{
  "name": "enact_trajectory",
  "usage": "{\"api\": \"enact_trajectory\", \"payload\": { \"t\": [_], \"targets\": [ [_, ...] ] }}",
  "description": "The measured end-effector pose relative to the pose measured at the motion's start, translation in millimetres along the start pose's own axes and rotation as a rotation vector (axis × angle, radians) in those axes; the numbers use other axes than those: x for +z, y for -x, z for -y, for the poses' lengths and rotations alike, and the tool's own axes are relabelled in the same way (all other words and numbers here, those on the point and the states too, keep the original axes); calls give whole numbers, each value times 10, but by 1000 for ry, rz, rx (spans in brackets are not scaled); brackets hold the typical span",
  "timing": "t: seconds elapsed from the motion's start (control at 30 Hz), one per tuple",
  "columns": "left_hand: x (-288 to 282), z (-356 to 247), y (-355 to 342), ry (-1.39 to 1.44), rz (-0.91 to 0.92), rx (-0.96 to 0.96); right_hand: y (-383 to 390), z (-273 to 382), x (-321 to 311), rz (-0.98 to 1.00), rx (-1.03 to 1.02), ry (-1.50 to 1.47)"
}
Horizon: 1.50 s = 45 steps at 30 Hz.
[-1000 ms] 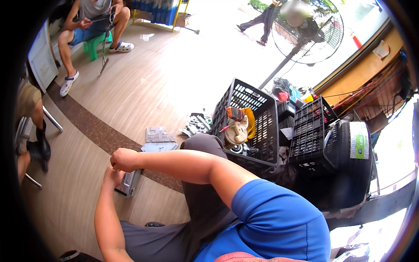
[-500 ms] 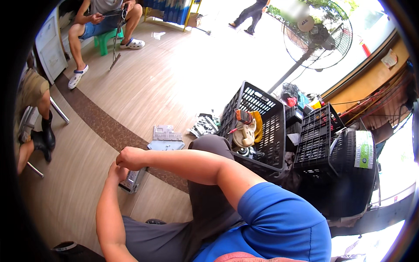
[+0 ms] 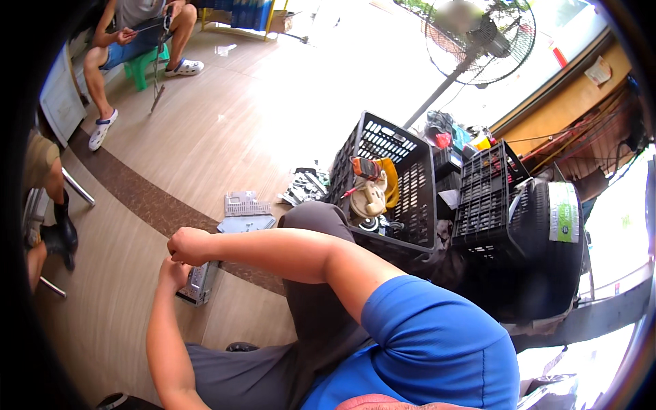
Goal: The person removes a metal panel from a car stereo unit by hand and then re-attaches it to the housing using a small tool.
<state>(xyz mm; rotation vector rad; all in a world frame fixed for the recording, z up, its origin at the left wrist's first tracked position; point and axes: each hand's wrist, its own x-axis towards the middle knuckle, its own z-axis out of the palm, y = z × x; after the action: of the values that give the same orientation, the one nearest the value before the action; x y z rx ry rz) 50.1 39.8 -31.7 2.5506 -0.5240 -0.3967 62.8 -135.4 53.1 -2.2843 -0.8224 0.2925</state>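
My right hand [image 3: 190, 246] is closed in a fist, its arm reaching across from the right. Just below it and touching it, my left hand [image 3: 175, 271] is curled with its fingers pointing up. Whatever either hand grips is hidden by the fingers. Under and beside the hands, a silvery metal device casing [image 3: 199, 283] rests on the floor, partly covered by my hands and right forearm. Beyond my forearm lie a slotted grey metal plate [image 3: 247, 204] and a bluish flat metal panel [image 3: 244, 224].
Loose metal parts [image 3: 305, 186] lie beside my knee. A black crate [image 3: 425, 205] at the right holds a multimeter [image 3: 366, 167] and a tape roll. More crates [image 3: 488, 201] and a standing fan [image 3: 482, 41] are beyond. Another person [image 3: 130, 48] sits on a green stool [image 3: 140, 68].
My view has shifted a little, so the surroundings sit further left and up. Both hands stay together over the casing. A walking person at the back has left the view.
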Motion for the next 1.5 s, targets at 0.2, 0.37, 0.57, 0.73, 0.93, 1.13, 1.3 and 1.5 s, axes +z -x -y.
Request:
{"api": "enact_trajectory", "payload": {
  "t": [0.2,0.37,0.57,0.73,0.93,1.13,1.3,1.5],
  "targets": [
    [132,265,-74,-36,-69,97,-40,-60,90,16,-137,48],
    [154,303,-67,45,5,-35,20,3,91,31,-120,53],
    [164,194,-81,191,11,-8,68,30,19,52,-97,-10],
    [119,288,-98,-35,52,-29,40,103,-17,14,14,13],
    [152,334,-93,54,-4,54,43,107,-64,52,69,56],
    [124,250,-34,86,-35,10,34,85,-7,72,-11,16],
    [110,195,-52,73,-35,18,29,-7,49,18,-154,60],
    [77,171,-1,39,-23,-10,46,70,48,40,-95,25]
  ]
}}
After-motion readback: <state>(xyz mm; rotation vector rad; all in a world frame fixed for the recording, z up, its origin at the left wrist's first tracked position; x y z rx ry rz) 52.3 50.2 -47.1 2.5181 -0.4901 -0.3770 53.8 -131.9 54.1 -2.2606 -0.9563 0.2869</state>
